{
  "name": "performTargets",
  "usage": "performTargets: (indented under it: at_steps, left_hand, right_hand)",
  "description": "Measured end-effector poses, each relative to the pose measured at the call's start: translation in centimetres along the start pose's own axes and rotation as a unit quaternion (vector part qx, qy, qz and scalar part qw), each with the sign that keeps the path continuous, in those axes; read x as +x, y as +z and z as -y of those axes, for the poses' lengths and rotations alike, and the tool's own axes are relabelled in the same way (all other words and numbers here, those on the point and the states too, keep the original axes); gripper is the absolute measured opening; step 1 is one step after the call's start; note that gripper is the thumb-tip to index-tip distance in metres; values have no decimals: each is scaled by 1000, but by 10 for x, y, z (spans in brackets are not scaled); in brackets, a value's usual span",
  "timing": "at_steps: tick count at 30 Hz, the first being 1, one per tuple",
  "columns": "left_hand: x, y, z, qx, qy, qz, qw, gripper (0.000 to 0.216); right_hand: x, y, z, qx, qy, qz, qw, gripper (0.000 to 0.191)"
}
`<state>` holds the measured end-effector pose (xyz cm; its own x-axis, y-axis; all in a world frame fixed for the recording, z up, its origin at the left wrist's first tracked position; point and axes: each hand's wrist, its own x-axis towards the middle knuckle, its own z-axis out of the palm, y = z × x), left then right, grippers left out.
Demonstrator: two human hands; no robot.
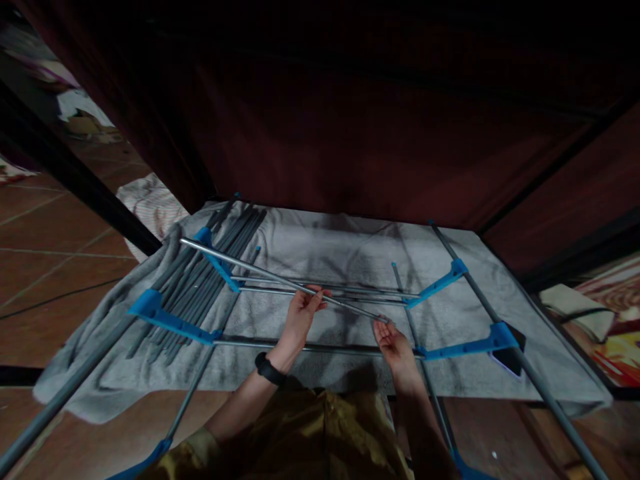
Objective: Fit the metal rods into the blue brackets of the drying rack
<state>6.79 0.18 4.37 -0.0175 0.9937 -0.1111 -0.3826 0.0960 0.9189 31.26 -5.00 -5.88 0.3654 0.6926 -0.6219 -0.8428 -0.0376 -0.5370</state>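
A thin metal tube [250, 267] slants across the middle of the view, its far end at the upper left. My left hand [303, 313], with a black band on the wrist, pinches it partway along. At the tube's near right end are the fingers of my right hand [393, 341], closed around the tip. Below and around both hands stands a frame of grey tubes joined by blue plastic brackets, such as the left bracket [173, 320] and the right bracket [465, 343]. A crossbar [335, 349] of this frame passes beneath my wrists.
Several loose grey tubes [200, 287] lie in a bundle at the left on a grey blanket [330, 243]. A phone [510, 357] rests near the right bracket. Dark red wooden panels [350, 147] rise behind the blanket. Tiled floor [65, 227] shows at the left.
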Motion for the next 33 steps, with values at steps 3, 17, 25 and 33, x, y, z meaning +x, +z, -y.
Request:
performTargets:
  at_steps: [3, 17, 25, 33]
  left_hand:
    - [-1, 2, 3, 9, -4, 4, 1000, 43]
    - [0, 6, 19, 15, -5, 21, 1000, 36]
    - [-3, 11, 33, 11, -11, 20, 1000, 41]
    - [2, 4, 34, 30, 6, 42, 999, 45]
  right_hand:
    - [-3, 7, -8, 3, 19, 5, 1000, 20]
    - [-23, 28, -46, 9, 59, 91, 994, 22]
    - [-30, 39, -58, 19, 99, 78, 992, 16]
    - [-30, 36, -64, -7, 127, 104, 987, 14]
